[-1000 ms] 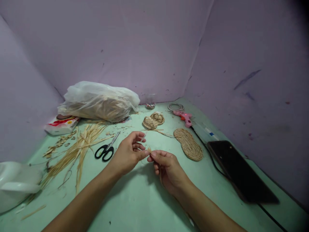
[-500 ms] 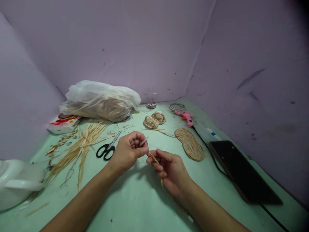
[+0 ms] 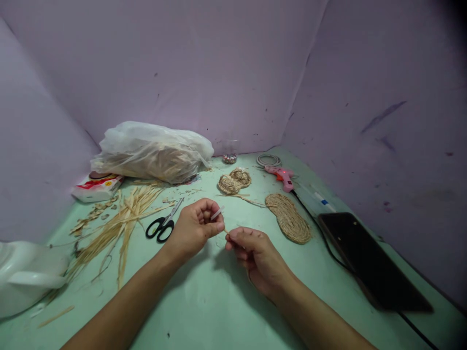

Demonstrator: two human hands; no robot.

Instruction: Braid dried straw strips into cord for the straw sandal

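Observation:
My left hand (image 3: 195, 228) and my right hand (image 3: 255, 257) meet above the middle of the green table (image 3: 204, 301). Both are closed in a pinch on a thin tan braided straw cord (image 3: 226, 232), of which only a short bit shows between the fingertips. A small whitish stick (image 3: 217, 213) also pokes out between the fingers of my left hand. Black-handled scissors (image 3: 162, 223) lie just left of that hand. A flat oval mat of coiled cord (image 3: 289, 218) rests to the right.
Loose straw strips (image 3: 120, 223) spread at left, below a plastic bag of straw (image 3: 153, 153) and a red-white box (image 3: 95, 187). At the back are a coiled piece (image 3: 234, 181), bead cup (image 3: 228, 151), pink glue gun (image 3: 280, 176). A dark phone (image 3: 372, 262) lies right, a white container (image 3: 25, 277) far left.
My right hand has turned knuckles-up and closed tighter, hiding the length of cord that trailed from it half a second ago. My left hand has stayed put.

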